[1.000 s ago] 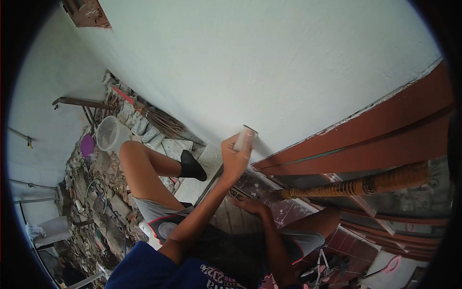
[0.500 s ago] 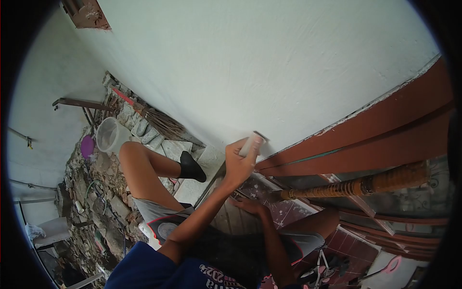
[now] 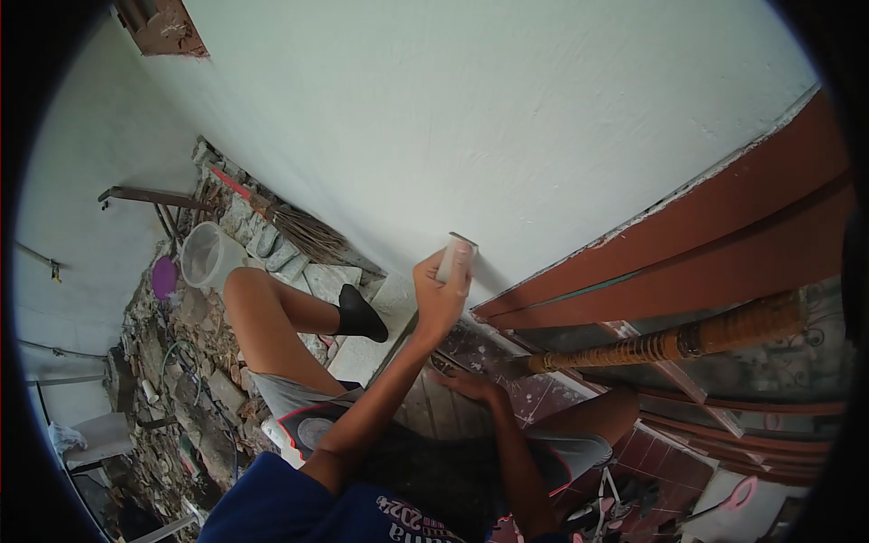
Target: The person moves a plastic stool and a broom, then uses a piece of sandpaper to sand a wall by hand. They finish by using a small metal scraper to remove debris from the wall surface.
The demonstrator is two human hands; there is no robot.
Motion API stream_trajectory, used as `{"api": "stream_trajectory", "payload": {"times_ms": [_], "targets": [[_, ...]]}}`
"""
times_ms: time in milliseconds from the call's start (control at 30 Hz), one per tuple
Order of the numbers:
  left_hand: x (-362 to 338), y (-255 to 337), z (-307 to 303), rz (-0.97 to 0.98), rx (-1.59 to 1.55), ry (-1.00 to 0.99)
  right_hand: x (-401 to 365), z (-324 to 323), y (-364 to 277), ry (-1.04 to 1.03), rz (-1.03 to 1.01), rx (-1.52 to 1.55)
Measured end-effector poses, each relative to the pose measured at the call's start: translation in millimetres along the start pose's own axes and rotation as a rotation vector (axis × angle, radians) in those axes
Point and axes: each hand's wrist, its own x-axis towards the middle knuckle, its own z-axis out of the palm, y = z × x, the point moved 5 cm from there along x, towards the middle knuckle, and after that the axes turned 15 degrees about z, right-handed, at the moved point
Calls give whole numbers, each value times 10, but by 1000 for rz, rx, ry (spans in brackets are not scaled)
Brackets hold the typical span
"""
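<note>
My left hand (image 3: pixel 439 294) is closed around a small pale scraper (image 3: pixel 450 261) with a thin dark edge. The thumb lies along the scraper's face, and the dark edge is at the white wall (image 3: pixel 507 136), low down beside the brown frame. Lower down, my right hand (image 3: pixel 466 385) lies flat with fingers stretched out on the wooden planks (image 3: pixel 434 412) between my legs. Nothing shows in it, though its fingertips are dim.
Rubble (image 3: pixel 199 389) covers the floor at left, with a white bucket (image 3: pixel 206 255), a purple lid (image 3: pixel 164 277) and a stick broom (image 3: pixel 303 231). A brown frame (image 3: pixel 670 244) borders the wall at right. Below it a rope-wrapped pole (image 3: pixel 670 344) slants across.
My left hand has moved a little left and up along the wall with the scraper. My right hand has stayed in place.
</note>
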Motion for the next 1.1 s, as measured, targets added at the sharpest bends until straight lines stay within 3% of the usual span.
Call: {"api": "stream_trajectory", "payload": {"times_ms": [100, 200, 333, 433, 500, 567, 600, 633, 800, 867, 933, 1000, 1100], "targets": [[-65, 71, 126, 98, 68, -88, 79, 9, 29, 21, -31, 4], [-16, 94, 68, 87, 62, -37, 53, 9, -32, 1, -89, 25], [96, 49, -117, 64, 5, 31, -69, 0, -45, -62, 3, 7], [101, 217, -52, 36, -1, 33, -15, -13, -40, -63, -4, -8], [54, 601, 261, 162, 66, -59, 197, 45, 73, -58, -2, -44], [42, 765, 409, 232, 48, -60, 374, 109, 60, -15, -217, 31], [44, 850, 455, 299, 34, -66, 352, 87, 55, -11, -216, 24], [88, 856, 448, 218, 5, -17, 325, 85, 72, -32, -196, 24], [98, 811, 459, 217, -33, 70, 310, 85, 64, -34, -188, 18], [-61, 856, 604, 290, 108, -111, 201, 56, -23, 31, -385, 84], [-53, 855, 586, 303, 106, -99, 472, 139, 103, -3, -338, 33], [77, 740, 413, 93, -61, 112, 488, 140, 146, -26, -286, -13], [51, 813, 520, 168, -12, 48, 462, 133, 117, -64, -171, 7]]}}
